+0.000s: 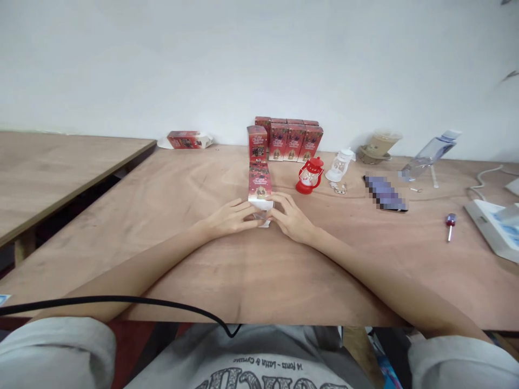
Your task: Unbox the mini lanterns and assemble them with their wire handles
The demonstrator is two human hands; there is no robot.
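Near the desk's (194,183) back edge, on the right, are a cup (383,143) and a bottle (432,155), with a phone (385,193) nearer the front edge. Farther right lie a screwdriver (450,220) and white cable (480,182).

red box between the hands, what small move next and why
I'd probably fold the near end's white flap inward: on the red box, that white flap sticks out unfolded, and the left hand and right hand both have fingers beside it. What's inside can't be made out, so a quick check first seems wise.
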